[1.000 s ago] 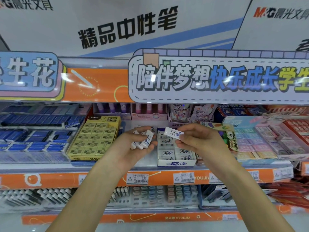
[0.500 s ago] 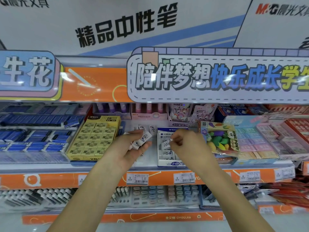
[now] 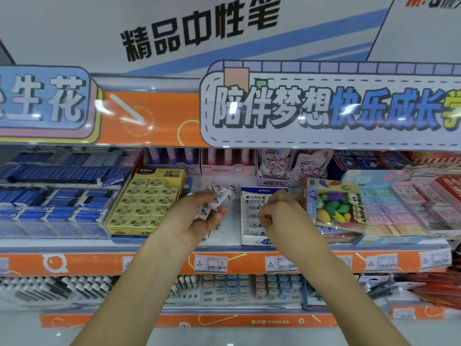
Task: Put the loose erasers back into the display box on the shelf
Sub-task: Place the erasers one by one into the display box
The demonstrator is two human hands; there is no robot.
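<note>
At nine o'clock of the scene, blue boxed stock [image 3: 57,193] fills the shelf's left end. Next to it a yellow 2B eraser box [image 3: 147,203] lies tilted toward the viewer. The left hand [image 3: 197,218] is raised just right of that box, palm up, fingers curled around a small cluster of white erasers [image 3: 217,197]. More loose erasers [image 3: 233,188] lie on the white shelf floor at twelve o'clock of this hand, and another one [image 3: 216,229] lies at its four o'clock, partly hidden by the palm.

The white-and-blue display box [image 3: 252,216] sits at the centre, rows of white erasers inside it. The right hand [image 3: 282,216] hovers over the box's right half, fingers bunched together; whether they pinch an eraser cannot be told. It covers that side of the box. At three o'clock of this hand, a clear packet of coloured vegetable-shaped erasers [image 3: 334,208] leans beside the box. Pastel eraser boxes [image 3: 399,208] follow at the right end. Price tags [image 3: 210,263] line the orange shelf edge [image 3: 99,264] below.
</note>
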